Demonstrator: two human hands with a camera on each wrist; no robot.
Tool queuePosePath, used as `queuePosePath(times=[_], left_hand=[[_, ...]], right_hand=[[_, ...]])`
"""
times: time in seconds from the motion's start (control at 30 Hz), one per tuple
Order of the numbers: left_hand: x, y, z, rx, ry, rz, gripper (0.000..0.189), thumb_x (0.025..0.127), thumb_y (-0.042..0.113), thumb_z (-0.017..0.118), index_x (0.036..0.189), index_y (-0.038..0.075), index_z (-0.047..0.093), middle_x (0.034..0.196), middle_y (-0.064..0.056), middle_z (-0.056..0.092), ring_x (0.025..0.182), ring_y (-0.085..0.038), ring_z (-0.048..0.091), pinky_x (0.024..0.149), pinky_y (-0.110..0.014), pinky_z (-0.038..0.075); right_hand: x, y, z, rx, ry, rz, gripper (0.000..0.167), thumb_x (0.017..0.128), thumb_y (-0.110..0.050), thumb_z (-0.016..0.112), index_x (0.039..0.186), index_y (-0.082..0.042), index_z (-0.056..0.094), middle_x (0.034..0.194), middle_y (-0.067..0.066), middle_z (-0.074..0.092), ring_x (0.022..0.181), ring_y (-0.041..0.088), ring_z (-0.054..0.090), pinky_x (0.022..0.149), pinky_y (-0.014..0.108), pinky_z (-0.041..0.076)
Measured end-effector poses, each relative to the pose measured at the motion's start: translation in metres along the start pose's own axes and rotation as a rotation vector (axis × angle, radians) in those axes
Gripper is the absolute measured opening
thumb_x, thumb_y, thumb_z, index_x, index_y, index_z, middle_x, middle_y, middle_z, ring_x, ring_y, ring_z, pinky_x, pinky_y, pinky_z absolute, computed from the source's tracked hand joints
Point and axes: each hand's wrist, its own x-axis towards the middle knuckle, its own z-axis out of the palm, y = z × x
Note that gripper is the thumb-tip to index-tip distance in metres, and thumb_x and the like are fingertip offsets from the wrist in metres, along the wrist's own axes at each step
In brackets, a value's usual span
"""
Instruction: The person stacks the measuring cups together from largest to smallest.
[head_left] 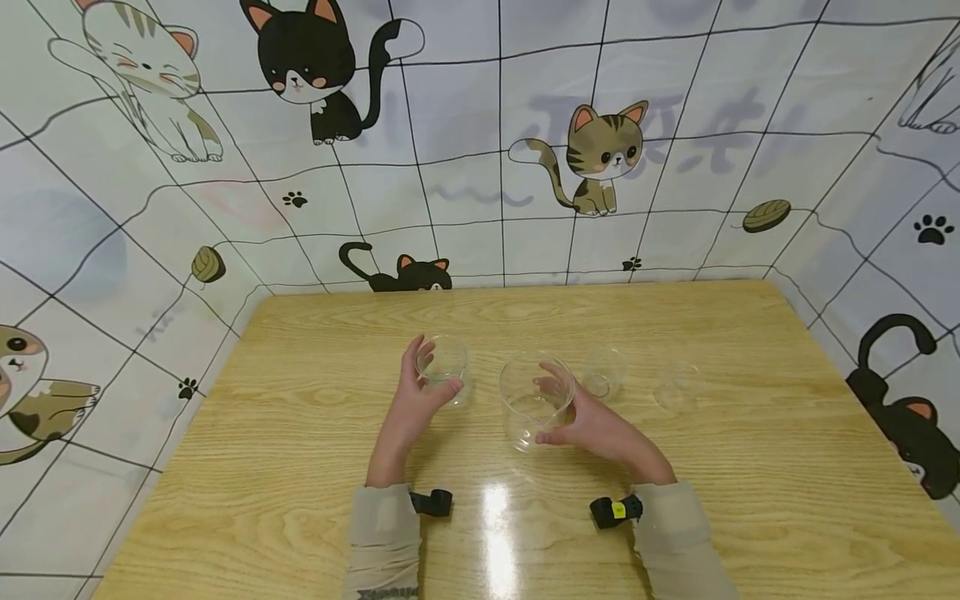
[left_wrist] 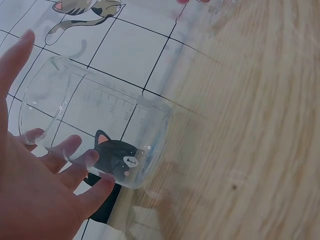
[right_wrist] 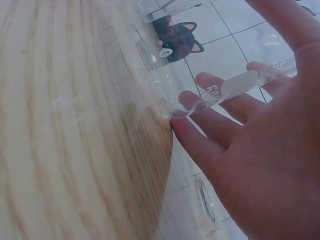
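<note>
A clear glass beaker (left_wrist: 110, 115) with printed graduations stands left of centre, upright in the head view. My left hand (head_left: 415, 392) is around it, the slightly bent fingers (left_wrist: 75, 175) along its side and the thumb apart from the glass in the left wrist view. To the right is a larger clear beaker (head_left: 517, 400), marked 500 in the right wrist view. My right hand (head_left: 600, 425) holds it, fingers round the back and seen through the glass, thumb at the front. Where the right thumb tip meets the glass is hard to see in the right wrist view.
Beyond the right hand stand two more clear glass vessels, a near one (head_left: 602, 375) and a fainter one (head_left: 677, 387). The wooden table (head_left: 262, 467) is bordered by cat-print cloth (head_left: 465, 183) at the back and sides.
</note>
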Motion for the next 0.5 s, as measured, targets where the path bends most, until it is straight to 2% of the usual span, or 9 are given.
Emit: queuePosePath(times=[0.27,0.37,0.5], left_hand=[[-0.001,0.0,0.004,0.025,0.02,-0.05,0.096,0.071,0.045,0.071,0.141,0.031,0.006,0.14,0.003,0.028,0.13,-0.015,0.022,0.102,-0.047,0.02],[0.0,0.003,0.005,0.023,0.021,-0.055,0.095,0.074,0.04,0.07,0.142,0.025,0.006,0.14,-0.002,0.028,0.13,-0.019,0.022,0.102,-0.049,0.021],[-0.005,0.021,0.006,0.016,0.013,-0.058,0.09,0.079,0.028,0.068,0.142,0.015,0.005,0.141,-0.011,0.026,0.13,-0.028,0.021,0.1,-0.052,0.021]], right_hand=[[0.008,0.028,0.001,-0.01,0.01,-0.042,0.097,0.072,-0.021,0.075,0.142,-0.027,0.009,0.141,0.006,0.03,0.13,0.022,0.024,0.099,0.053,0.022],[0.009,0.029,0.001,-0.013,0.012,-0.05,0.096,0.072,-0.022,0.075,0.142,-0.028,0.009,0.141,0.006,0.03,0.13,0.022,0.025,0.1,0.053,0.022],[0.005,0.014,0.0,-0.006,-0.002,-0.043,0.095,0.073,-0.021,0.075,0.142,-0.024,0.01,0.142,0.01,0.029,0.13,0.025,0.024,0.1,0.053,0.02]])
